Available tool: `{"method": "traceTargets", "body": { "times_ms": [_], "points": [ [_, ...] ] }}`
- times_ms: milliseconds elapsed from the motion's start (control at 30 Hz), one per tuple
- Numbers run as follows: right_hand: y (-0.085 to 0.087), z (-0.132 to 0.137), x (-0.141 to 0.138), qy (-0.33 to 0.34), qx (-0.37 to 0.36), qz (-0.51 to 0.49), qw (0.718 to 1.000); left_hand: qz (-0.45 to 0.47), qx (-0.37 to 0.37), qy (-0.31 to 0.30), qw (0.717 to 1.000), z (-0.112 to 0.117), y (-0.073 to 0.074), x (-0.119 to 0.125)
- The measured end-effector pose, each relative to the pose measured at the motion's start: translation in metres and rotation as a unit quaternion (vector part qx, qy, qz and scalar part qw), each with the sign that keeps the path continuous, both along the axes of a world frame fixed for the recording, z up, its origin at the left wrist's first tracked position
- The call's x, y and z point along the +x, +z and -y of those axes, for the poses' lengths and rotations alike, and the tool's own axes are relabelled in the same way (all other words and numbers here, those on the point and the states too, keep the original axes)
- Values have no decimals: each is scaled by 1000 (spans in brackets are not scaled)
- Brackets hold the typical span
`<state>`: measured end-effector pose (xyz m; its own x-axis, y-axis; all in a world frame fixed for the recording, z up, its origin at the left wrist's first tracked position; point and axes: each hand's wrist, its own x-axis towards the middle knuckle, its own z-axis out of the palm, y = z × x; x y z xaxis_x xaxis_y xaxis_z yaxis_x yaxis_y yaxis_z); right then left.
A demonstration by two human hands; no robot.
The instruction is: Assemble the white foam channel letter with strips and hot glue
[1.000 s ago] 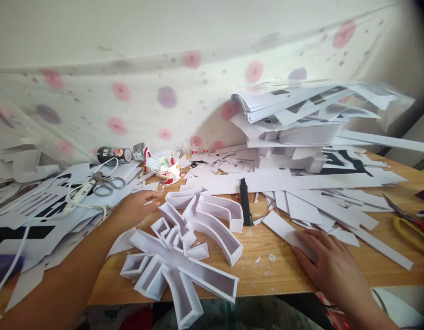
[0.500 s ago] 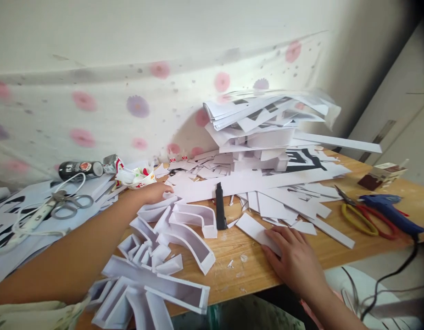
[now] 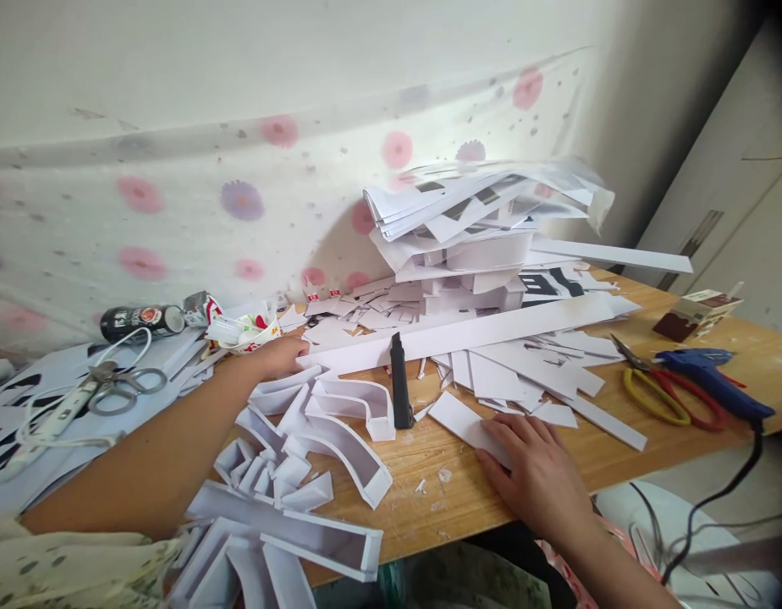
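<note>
My left hand reaches across the table and grips the near end of a long white board strip that runs off to the right. My right hand lies flat, fingers spread, on a small white board piece near the front edge of the wooden table. Between my arms sits a large white channel-letter model made of foam-board walls. A black utility knife lies just right of it.
A tall heap of white sheets and offcuts stands at the back. Grey scissors and a white cable lie left, with a dark can and paper cup. Yellow-and-red scissors and a blue glue gun lie right.
My view swung to the right, bringing the glue gun and scissors into sight. My left hand moved from the model's top edge to the end of the long strip. My right hand stayed put.
</note>
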<state>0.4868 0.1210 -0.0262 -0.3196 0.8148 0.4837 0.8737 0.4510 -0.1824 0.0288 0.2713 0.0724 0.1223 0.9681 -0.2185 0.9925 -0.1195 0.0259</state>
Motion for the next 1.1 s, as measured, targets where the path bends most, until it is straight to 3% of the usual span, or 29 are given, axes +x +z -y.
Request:
{"method": "traceTargets", "body": {
  "times_ms": [100,167,300,367,533,633,767,867,933,1000,1100],
  "points": [
    [8,-3,-4,-5,25,-23,999,-10,-16,-9,1000,2,0,-5],
    [24,-12,-17,-3,34,-32,999,-7,-21,-8,1000,5,2,-6],
    [66,-44,-64,97,-85,32,991,15,-24,-8,1000,15,4,-7],
    [79,-64,-91,127,-120,52,983,28,-14,-8,999,21,6,-6],
    [77,-92,-130,144,-167,34,975,64,24,6,998,35,9,1],
    [79,-95,-130,149,-174,-29,973,84,62,22,994,43,12,4],
    [99,-98,-126,175,-164,-158,958,106,119,44,986,49,23,7],
    [115,-96,-133,236,-175,-236,926,110,150,57,981,54,39,11],
    [120,-89,-140,299,-202,-281,889,110,162,59,979,58,53,16],
    [120,-77,-146,366,-255,-353,822,107,168,58,978,65,66,22],
    [115,-58,-148,422,-352,-467,693,100,178,59,977,78,85,35]
  ]
}}
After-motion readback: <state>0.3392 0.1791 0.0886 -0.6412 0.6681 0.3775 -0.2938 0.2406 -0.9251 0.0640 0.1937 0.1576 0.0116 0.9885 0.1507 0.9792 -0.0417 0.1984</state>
